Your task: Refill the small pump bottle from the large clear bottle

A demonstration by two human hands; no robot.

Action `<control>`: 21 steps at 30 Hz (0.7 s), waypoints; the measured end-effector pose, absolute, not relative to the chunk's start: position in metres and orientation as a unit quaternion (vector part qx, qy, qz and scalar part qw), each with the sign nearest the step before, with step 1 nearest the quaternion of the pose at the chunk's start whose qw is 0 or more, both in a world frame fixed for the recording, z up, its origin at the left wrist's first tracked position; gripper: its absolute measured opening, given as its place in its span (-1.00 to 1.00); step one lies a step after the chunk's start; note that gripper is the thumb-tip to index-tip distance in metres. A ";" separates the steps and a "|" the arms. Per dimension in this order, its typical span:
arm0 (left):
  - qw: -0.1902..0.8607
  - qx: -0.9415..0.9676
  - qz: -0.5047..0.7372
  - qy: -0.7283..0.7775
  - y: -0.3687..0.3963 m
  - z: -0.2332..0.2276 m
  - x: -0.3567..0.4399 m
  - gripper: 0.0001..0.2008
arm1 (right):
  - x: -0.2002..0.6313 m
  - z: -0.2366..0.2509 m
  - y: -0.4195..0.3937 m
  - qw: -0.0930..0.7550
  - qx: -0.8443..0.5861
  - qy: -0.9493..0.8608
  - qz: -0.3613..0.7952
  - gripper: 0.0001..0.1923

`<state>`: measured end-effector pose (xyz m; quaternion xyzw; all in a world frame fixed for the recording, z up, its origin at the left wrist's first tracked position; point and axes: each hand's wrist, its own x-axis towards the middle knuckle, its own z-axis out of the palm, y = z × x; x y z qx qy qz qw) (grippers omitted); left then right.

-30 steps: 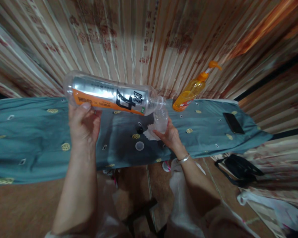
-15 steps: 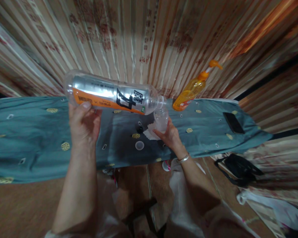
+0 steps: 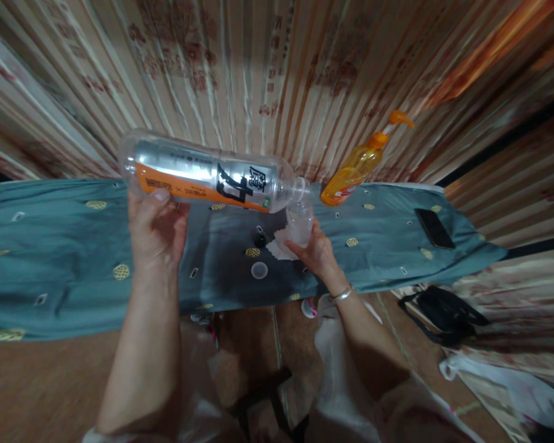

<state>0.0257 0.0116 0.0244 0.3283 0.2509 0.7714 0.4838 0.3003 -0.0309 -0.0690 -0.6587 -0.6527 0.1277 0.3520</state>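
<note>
The large bottle (image 3: 203,175) lies almost level above the table, its neck dipping to the right, and from my distant seat I see the left hand (image 3: 156,229) gripping it near its base, thumb in front, fingers beneath. Under its mouth is a small clear container (image 3: 300,224), with the right hand (image 3: 317,251) curled closed around it; I cannot tell whether mouth and rim touch. My worry is a spill: a slip of the mouth off that rim could wet the white paper (image 3: 279,245) below the large bottle's neck, and holding this long body by one end could let it roll. The large bottle looks clear inside, and I cannot tell how much liquid it holds; the small container looks cloudy toward its bottom, contents uncertain. On the person's side of the large bottle I see a round translucent disc (image 3: 259,271). Beyond its mouth, to the right, a pump bottle (image 3: 351,178) holds amber liquid, and farther right lies a dark phone (image 3: 434,229).
</note>
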 end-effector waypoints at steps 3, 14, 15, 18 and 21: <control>0.485 0.331 0.772 0.243 0.011 0.025 0.026 -0.61 | 0.301 -0.071 -0.031 0.355 -0.657 -0.654 0.124 -0.18; 0.480 0.345 0.768 0.246 0.012 0.021 0.024 -0.61 | 0.302 -0.072 -0.031 0.348 -0.657 -0.657 0.122 -0.14; 0.479 0.345 0.768 0.247 0.012 0.020 0.024 -0.60 | 0.302 -0.072 -0.031 0.350 -0.657 -0.657 0.122 -0.14; 0.475 0.359 0.765 0.245 0.013 0.019 0.024 -0.60 | 0.302 -0.073 -0.031 0.356 -0.652 -0.658 0.125 -0.14; 0.476 0.359 0.765 0.245 0.012 0.020 0.025 -0.62 | 0.302 -0.072 -0.031 0.360 -0.646 -0.661 0.128 -0.16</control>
